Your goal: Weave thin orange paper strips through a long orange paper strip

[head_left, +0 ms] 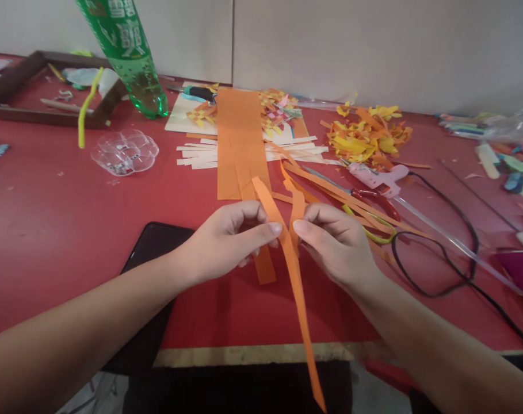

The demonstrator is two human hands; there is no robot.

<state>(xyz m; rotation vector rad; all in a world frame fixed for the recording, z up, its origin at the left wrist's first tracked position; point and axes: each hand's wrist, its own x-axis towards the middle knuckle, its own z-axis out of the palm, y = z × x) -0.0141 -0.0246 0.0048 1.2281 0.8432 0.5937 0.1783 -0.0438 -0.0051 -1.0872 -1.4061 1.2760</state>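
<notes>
An orange paper strip (pixel 296 282) hangs between my hands and splits into two branches at the top. My left hand (pixel 239 233) pinches the left branch between thumb and fingers. The right branch is pinched in my right hand (pixel 336 238). Below my fingers the strip runs down past the table's front edge. Just behind my left hand, another orange strip (pixel 266 265) lies on the table. Farther back is a wide orange paper sheet (pixel 239 126), lying across several white paper strips (pixel 198 152).
At the left stand a green bottle (pixel 134 63), a clear flower-shaped dish (pixel 125 152) and a dark frame (pixel 41 115). A black phone (pixel 153 276) lies beneath my left forearm. To the right are paper scraps (pixel 369 138), a pink glue gun (pixel 380 178), its black cable (pixel 468 224) and red-handled pliers (pixel 375 201).
</notes>
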